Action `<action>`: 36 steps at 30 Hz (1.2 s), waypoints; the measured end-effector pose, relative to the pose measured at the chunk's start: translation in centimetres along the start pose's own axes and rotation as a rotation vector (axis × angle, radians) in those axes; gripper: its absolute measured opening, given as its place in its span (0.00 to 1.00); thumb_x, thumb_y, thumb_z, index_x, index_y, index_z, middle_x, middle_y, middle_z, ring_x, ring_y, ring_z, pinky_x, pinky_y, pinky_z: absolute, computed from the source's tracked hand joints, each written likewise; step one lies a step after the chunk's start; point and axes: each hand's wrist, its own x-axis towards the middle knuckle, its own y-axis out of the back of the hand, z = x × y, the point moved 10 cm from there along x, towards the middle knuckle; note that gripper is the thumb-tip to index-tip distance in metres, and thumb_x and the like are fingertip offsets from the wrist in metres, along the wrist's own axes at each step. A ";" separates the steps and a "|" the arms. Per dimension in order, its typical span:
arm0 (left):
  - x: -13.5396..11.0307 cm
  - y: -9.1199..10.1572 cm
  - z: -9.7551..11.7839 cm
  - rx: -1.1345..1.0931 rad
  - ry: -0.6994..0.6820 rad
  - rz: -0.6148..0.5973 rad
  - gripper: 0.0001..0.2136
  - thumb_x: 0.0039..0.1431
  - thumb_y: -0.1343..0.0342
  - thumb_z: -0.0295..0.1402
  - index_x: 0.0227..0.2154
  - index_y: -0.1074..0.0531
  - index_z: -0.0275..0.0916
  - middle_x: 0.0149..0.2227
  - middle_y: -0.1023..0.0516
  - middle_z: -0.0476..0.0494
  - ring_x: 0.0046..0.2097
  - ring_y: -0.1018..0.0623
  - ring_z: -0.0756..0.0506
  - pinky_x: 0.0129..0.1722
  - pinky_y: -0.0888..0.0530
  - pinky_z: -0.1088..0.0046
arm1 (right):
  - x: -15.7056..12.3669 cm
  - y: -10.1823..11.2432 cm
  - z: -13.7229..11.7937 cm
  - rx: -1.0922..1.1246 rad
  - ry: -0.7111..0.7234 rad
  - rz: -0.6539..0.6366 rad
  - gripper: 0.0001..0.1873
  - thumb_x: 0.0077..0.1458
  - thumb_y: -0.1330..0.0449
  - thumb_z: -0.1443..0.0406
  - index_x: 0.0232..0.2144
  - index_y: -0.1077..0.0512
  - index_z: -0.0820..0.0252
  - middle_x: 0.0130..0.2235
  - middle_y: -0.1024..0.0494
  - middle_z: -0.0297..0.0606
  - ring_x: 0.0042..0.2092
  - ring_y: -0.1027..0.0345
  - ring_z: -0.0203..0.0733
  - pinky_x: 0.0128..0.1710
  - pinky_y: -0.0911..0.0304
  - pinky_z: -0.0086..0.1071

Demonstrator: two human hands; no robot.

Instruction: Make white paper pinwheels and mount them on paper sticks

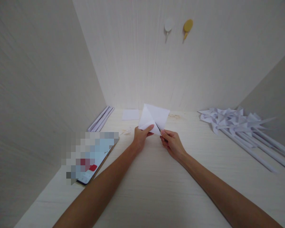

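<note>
A square white paper sheet (154, 114) with diagonal creases is held up above the table. My left hand (142, 135) pinches its lower left edge, thumb on top and fingers beneath. In my right hand (172, 142) is a dark, slim pair of scissors (158, 126), mostly covered by the fingers. The blade lies along a diagonal of the sheet, pointing from the lower right corner towards the middle. How far the paper is cut cannot be made out.
Several paper pinwheels (232, 122) on rolled sticks lie at the right. Rolled paper sticks (101, 119) lie at the left back, near a small white paper (130, 114). A partly blurred phone (97, 161) leans at the left. Two hooks (188, 25) are on the wall.
</note>
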 end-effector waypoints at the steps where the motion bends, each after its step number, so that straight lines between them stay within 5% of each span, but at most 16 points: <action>1: 0.0 0.0 0.0 -0.001 0.002 0.000 0.14 0.30 0.35 0.31 0.25 0.27 0.33 0.27 0.23 0.44 0.27 0.26 0.50 0.23 0.29 0.76 | 0.0 0.0 0.0 0.000 0.001 0.001 0.17 0.37 0.37 0.55 0.17 0.37 0.62 0.15 0.45 0.25 0.15 0.59 0.24 0.14 0.66 0.25; 7: 0.5 0.3 0.7 -0.103 -0.025 -0.008 0.13 0.32 0.37 0.32 0.25 0.28 0.34 0.26 0.24 0.47 0.26 0.27 0.52 0.25 0.30 0.78 | 0.1 0.2 0.2 0.003 -0.005 0.001 0.17 0.36 0.37 0.55 0.17 0.37 0.62 0.15 0.45 0.24 0.15 0.60 0.23 0.14 0.67 0.25; 13: 1.8 2.9 1.9 -0.104 -0.066 0.113 0.10 0.31 0.37 0.31 0.19 0.31 0.35 0.19 0.31 0.54 0.21 0.32 0.56 0.19 0.38 0.82 | 0.3 0.0 0.3 -0.019 -0.031 -0.044 0.18 0.36 0.37 0.56 0.14 0.39 0.62 0.15 0.44 0.25 0.15 0.59 0.23 0.13 0.67 0.25; 17: 1.8 3.4 2.1 -0.171 -0.073 0.158 0.10 0.31 0.36 0.30 0.18 0.32 0.35 0.18 0.32 0.55 0.18 0.35 0.58 0.17 0.41 0.83 | 0.3 0.2 0.2 0.014 -0.055 -0.018 0.16 0.36 0.37 0.57 0.24 0.31 0.63 0.16 0.43 0.24 0.14 0.59 0.23 0.14 0.68 0.25; 24: 1.0 1.4 1.9 -0.177 -0.117 0.066 0.10 0.32 0.38 0.27 0.21 0.33 0.36 0.22 0.27 0.52 0.26 0.28 0.54 0.28 0.32 0.78 | 0.2 0.1 0.3 0.075 -0.053 -0.023 0.18 0.37 0.37 0.57 0.29 0.30 0.64 0.16 0.41 0.24 0.14 0.59 0.22 0.14 0.69 0.25; 32: 0.3 0.2 2.0 0.142 -0.179 -0.008 0.09 0.35 0.39 0.31 0.16 0.35 0.35 0.12 0.37 0.57 0.15 0.40 0.58 0.15 0.46 0.81 | 0.1 -0.2 0.1 0.106 -0.023 -0.038 0.16 0.37 0.37 0.56 0.24 0.32 0.63 0.16 0.40 0.24 0.13 0.59 0.22 0.13 0.70 0.25; 36: 0.4 0.3 1.5 0.070 -0.147 0.005 0.09 0.37 0.40 0.32 0.18 0.34 0.35 0.14 0.32 0.53 0.18 0.31 0.55 0.20 0.37 0.80 | 0.2 0.1 0.1 0.137 -0.039 -0.020 0.17 0.36 0.36 0.57 0.27 0.31 0.63 0.16 0.40 0.24 0.13 0.59 0.21 0.13 0.70 0.24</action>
